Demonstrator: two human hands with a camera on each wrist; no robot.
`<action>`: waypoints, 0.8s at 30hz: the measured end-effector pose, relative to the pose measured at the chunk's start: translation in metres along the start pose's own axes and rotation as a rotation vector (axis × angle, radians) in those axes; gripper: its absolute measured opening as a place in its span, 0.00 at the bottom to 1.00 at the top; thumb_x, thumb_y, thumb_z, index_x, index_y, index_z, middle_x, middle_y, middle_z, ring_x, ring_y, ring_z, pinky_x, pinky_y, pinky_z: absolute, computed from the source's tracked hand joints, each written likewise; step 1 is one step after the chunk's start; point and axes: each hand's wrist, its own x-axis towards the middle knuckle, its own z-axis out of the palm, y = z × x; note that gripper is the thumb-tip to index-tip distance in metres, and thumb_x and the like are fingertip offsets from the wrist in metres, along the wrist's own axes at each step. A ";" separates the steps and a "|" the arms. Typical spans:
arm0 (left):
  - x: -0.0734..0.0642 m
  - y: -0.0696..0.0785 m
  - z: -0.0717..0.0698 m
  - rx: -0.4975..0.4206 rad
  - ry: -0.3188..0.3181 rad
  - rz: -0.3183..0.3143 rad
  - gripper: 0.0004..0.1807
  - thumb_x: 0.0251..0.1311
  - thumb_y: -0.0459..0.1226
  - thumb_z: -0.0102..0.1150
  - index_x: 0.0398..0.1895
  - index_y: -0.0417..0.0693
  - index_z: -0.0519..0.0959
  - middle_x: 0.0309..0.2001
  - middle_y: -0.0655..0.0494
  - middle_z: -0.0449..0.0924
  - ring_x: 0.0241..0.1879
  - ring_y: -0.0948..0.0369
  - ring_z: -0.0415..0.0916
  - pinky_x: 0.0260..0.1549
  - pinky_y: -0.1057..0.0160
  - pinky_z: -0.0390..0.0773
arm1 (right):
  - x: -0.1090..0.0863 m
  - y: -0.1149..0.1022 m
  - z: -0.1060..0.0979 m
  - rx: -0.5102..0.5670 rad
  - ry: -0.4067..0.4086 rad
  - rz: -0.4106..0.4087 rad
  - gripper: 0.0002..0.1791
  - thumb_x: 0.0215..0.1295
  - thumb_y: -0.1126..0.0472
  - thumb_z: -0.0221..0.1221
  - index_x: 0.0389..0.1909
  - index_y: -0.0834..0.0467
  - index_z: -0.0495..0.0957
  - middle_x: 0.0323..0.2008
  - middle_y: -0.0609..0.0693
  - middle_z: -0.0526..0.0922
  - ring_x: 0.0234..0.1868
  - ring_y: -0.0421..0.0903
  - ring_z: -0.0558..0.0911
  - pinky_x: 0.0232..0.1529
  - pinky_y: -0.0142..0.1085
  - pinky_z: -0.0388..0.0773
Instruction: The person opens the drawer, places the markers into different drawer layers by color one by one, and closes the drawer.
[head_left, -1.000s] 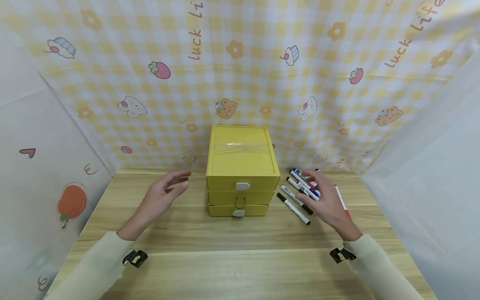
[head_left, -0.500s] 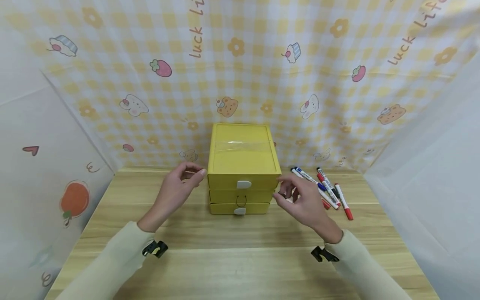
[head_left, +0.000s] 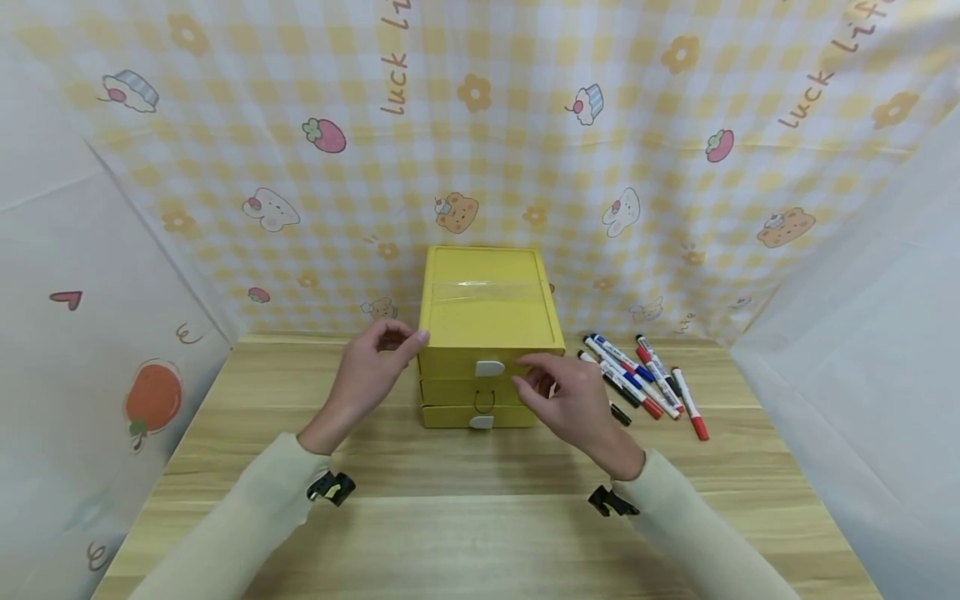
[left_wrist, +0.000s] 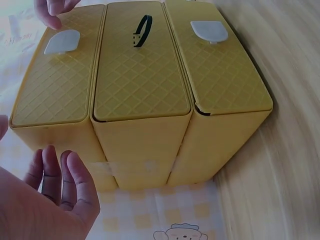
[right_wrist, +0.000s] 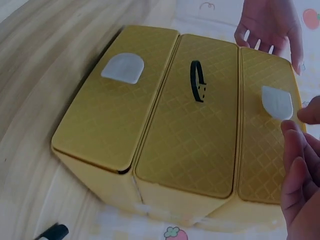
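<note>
A yellow three-drawer box (head_left: 487,321) stands on the wooden table, its drawers pushed in. White tabs mark the top drawer (right_wrist: 277,102) and the bottom drawer (right_wrist: 123,68); the middle one has a black loop handle (right_wrist: 198,81). My left hand (head_left: 366,371) is at the box's upper left edge, fingers loosely bent along the side panel; whether they touch it I cannot tell. In front of the top drawer, my right hand (head_left: 573,396) has its thumb and fingertips just right of the white tab (head_left: 490,368), apart from it and holding nothing.
Several markers (head_left: 660,379) with red, blue and black caps lie in a loose pile right of the box, partly behind my right hand. A yellow checked cloth (head_left: 480,150) hangs close behind the box, and white cloth (head_left: 870,350) walls in both sides.
Both hands have moved inward: the left from the open table to the box's left side, the right from over the markers to the drawer front. Box and drawers stay put.
</note>
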 end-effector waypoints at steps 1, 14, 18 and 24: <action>0.000 0.000 0.001 -0.001 0.000 0.000 0.22 0.79 0.54 0.65 0.53 0.44 0.82 0.53 0.47 0.86 0.55 0.51 0.84 0.49 0.53 0.84 | 0.001 -0.001 0.001 -0.005 0.003 0.002 0.11 0.61 0.75 0.74 0.44 0.66 0.90 0.26 0.48 0.89 0.22 0.39 0.84 0.23 0.29 0.83; 0.003 0.003 -0.001 -0.087 -0.046 -0.033 0.20 0.78 0.50 0.68 0.51 0.41 0.80 0.53 0.45 0.83 0.49 0.53 0.83 0.48 0.59 0.89 | 0.007 -0.007 0.017 -0.042 0.039 0.032 0.07 0.63 0.73 0.74 0.40 0.64 0.92 0.25 0.49 0.90 0.20 0.39 0.86 0.23 0.30 0.85; 0.004 0.002 -0.002 -0.117 -0.066 -0.052 0.22 0.78 0.51 0.68 0.52 0.40 0.79 0.54 0.44 0.82 0.49 0.52 0.84 0.50 0.58 0.90 | 0.009 -0.008 0.019 -0.076 0.039 0.044 0.04 0.65 0.71 0.76 0.38 0.63 0.92 0.25 0.49 0.90 0.20 0.38 0.85 0.22 0.29 0.84; 0.005 0.003 -0.004 -0.119 -0.081 -0.054 0.22 0.78 0.51 0.68 0.52 0.40 0.79 0.54 0.44 0.81 0.50 0.51 0.85 0.51 0.58 0.90 | 0.010 -0.009 0.019 -0.104 0.029 0.039 0.03 0.66 0.71 0.76 0.37 0.62 0.91 0.23 0.47 0.88 0.19 0.36 0.83 0.21 0.28 0.82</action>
